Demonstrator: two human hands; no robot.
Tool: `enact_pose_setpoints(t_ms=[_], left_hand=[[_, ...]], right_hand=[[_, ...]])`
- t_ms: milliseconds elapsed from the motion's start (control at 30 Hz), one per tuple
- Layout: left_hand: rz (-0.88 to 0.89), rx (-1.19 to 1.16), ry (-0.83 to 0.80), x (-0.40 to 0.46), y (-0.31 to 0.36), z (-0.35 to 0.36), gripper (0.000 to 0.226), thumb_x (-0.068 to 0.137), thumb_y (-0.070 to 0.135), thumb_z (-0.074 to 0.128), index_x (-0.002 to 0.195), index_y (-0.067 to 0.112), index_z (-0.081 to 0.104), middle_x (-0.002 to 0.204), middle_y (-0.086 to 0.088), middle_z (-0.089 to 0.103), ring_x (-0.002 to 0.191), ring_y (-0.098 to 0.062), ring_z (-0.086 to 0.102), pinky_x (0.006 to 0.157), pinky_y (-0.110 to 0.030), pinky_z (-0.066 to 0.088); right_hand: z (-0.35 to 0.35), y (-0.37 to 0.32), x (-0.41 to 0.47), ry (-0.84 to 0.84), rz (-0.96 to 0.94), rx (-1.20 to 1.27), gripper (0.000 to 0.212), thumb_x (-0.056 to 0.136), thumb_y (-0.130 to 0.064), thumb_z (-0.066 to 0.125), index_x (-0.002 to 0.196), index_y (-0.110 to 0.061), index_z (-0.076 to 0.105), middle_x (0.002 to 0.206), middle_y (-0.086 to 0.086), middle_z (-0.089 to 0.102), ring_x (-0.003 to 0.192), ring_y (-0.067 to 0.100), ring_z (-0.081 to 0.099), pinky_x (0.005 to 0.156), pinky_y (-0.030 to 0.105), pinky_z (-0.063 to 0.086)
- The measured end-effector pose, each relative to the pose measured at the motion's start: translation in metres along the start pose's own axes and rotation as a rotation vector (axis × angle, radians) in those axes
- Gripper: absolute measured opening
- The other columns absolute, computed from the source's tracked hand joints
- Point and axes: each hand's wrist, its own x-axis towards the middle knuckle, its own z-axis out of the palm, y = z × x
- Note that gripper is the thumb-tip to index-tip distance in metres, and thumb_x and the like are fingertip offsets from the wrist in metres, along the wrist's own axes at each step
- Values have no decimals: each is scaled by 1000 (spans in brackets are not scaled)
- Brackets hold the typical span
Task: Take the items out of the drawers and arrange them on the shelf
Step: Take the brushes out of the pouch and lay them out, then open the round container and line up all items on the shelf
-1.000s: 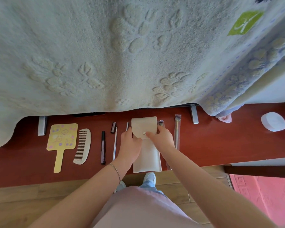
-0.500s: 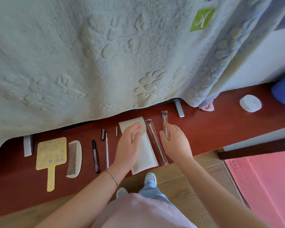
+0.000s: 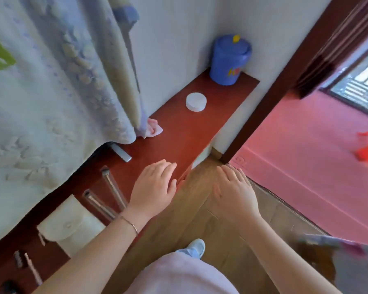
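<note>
Hovering released and empty, left hand (image 3: 155, 187) and right hand (image 3: 235, 188) at centre frame; pouch (image 3: 72, 221), two brushes (image 3: 113, 187) already lined on shelf (image 3: 191, 132), lower left; drawers unseen.

The shelf (image 3: 185, 132) is dark red-brown. On it stand a blue tub (image 3: 228, 60) with a yellow knob and a white round box (image 3: 196, 102); a cream pouch (image 3: 72, 225) lies at its near end. Above hangs a pale blanket (image 3: 40, 92) embossed with flowers, with a green label. Beyond the shelf the floor (image 3: 306, 155) is pink.
</note>
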Motion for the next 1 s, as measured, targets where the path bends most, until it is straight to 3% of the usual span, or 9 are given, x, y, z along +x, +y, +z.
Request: enact_pose_setpoints(t_ms=[233,533,767,867,933,1000], left_hand=[[56,132,-31,63,24,17,45,83,28,38,114,7,64,109,-7,67,107,-24,61,92,-37,48],[26,170,-51,118,43,32,48,86,31,35,116,7,63,111,-9,66,109,-24,60,93,-38,48],[-45,157,-6,156,33,46,38,79,16,69,115,7,63,113,-11,66,111,-27,60,91,-39,49],[-79,167,30,176,26,47,34,85,23,54,113,8,65,111,-10,67,108,-26,62,89,-38,50],[-108,159,29,191,20,48,43,85,28,40,112,7,65,109,-10,67,106,-26,62,88,-38,51],[-127,159,45,206,12,51,43,85,26,38,111,6,65,107,-11,67,106,-28,62,89,-41,50]], right_hand=[[0,86,10,5,69,-46,53,71,-22,72,119,-3,59,119,11,63,118,30,55,105,45,33],[3,132,57,61,-22,-87,52,70,-25,74,117,-4,63,115,11,66,113,28,59,102,44,34],[4,141,128,52,-174,-64,52,65,-25,76,112,-5,65,105,9,69,105,28,63,95,45,46],[-4,145,159,39,-223,-67,51,65,-27,75,111,-6,66,102,5,69,101,25,64,95,42,46],[-6,147,180,16,-254,-68,50,64,-28,76,109,-7,67,100,4,70,98,23,65,93,41,50],[-5,146,199,-9,-283,-77,46,64,-28,76,105,-8,69,97,2,70,94,22,65,90,37,52]])
